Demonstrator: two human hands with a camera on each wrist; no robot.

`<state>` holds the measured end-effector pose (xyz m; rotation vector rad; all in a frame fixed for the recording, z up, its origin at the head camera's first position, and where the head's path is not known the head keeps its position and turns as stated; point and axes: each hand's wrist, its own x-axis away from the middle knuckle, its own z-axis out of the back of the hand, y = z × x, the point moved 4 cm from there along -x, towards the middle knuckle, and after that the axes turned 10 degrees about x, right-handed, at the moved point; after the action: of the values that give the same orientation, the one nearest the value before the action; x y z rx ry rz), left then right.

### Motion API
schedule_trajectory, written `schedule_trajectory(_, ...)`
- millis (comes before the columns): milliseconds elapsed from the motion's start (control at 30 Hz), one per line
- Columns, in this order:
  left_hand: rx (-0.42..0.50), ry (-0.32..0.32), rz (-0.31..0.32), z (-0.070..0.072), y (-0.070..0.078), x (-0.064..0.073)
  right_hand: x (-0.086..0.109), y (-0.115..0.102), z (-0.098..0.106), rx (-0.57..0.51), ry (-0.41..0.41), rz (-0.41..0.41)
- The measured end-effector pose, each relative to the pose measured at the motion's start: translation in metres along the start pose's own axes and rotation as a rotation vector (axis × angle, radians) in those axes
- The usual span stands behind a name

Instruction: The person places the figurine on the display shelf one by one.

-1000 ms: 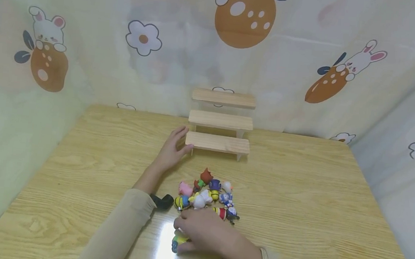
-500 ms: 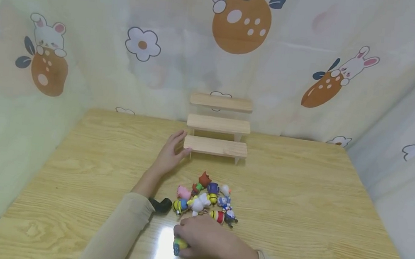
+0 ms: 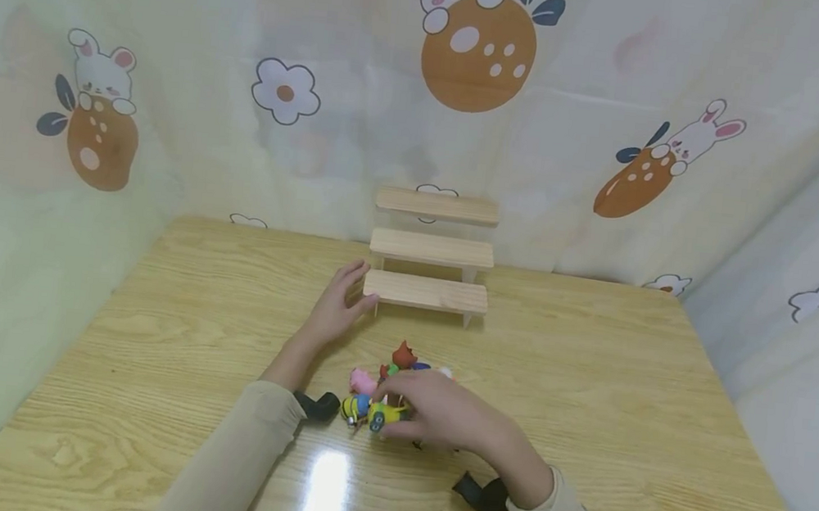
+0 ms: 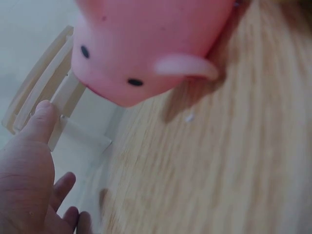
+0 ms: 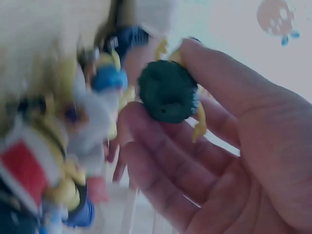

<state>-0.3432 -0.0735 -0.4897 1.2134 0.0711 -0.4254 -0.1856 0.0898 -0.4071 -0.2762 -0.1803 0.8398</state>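
My right hand [image 3: 449, 412] pinches a small yellow toy figurine [image 3: 385, 416] between thumb and fingers, over the cluster of toys. In the right wrist view its round dark green underside [image 5: 168, 92] faces the camera. My left hand [image 3: 334, 307] rests at the left end of a three-step wooden display stand [image 3: 426, 292], its thumb by the front edge of the lowest step and its fingers loosely extended. A pink pig figurine [image 4: 156, 44] fills the top of the left wrist view. Part of the cluster is hidden under my right hand.
Beside the pig stand or lie several other figurines: a blue-and-yellow one [image 3: 355, 407], a brown-red one [image 3: 403, 355], and in the right wrist view a white one [image 5: 90, 117]. The wooden table [image 3: 588, 404] ends at a patterned curtain [image 3: 314, 164] behind the stand.
My right hand has moved away from my body, and a little to the right, carrying the yellow figurine from near the front edge to over the other toys. My left hand stays by the stand.
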Motion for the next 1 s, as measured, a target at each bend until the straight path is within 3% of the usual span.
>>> schedule_trajectory(200, -0.012, 0.006, 0.015, 0.000, 0.003, 0.000, 0.003, 0.028, 0.013, -0.109, 0.080, -0.136)
schedule_trajectory(533, -0.026, 0.007, 0.035, -0.001, 0.000, 0.001, 0.001, 0.065, 0.010, -0.248, 0.209, -0.140)
schedule_trajectory(767, -0.021, 0.017, 0.006, 0.000, 0.002, 0.000, 0.002, 0.090, 0.004, -0.333, 0.254, -0.246)
schedule_trajectory(1000, -0.035, 0.016, 0.011, -0.001, -0.001, 0.001, 0.005, 0.103, 0.002, -0.350, 0.316, -0.349)
